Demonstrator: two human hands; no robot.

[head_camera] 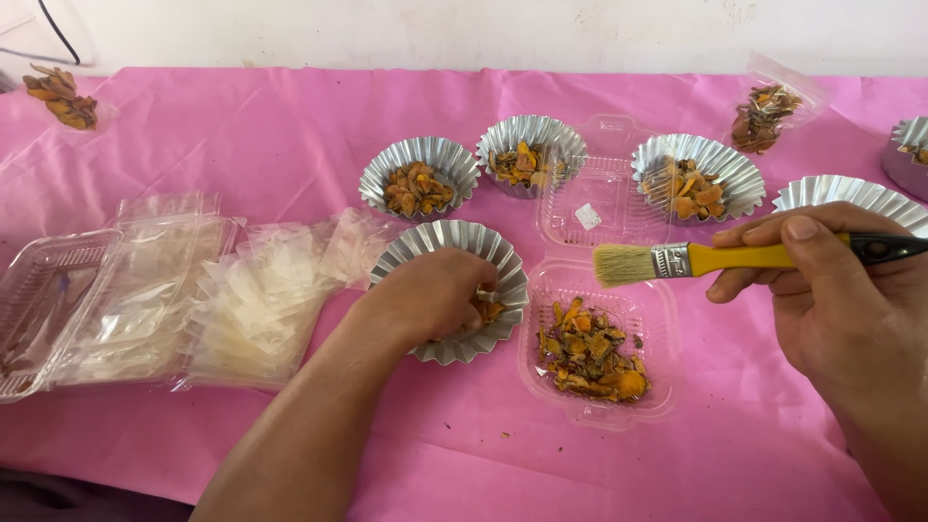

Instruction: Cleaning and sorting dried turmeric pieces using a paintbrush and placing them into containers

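Note:
My left hand (425,295) reaches into a fluted silver foil cup (425,242), its fingers closed around orange dried root pieces (490,310) inside. My right hand (836,290) holds a paintbrush (677,259) with a yellow handle, its pale bristles pointing left above an open clear plastic clamshell box (657,338). The near half of that box holds a pile of orange and brown dried pieces (590,353); its far half is bare apart from a small white packet (587,216).
Three more foil cups with dried pieces (419,174) (530,145) (696,174) stand behind, and another foil cup (841,190) at right. Clear bags and boxes (174,290) are stacked at left. A small filled bag (768,111) lies far right on the pink cloth (242,126).

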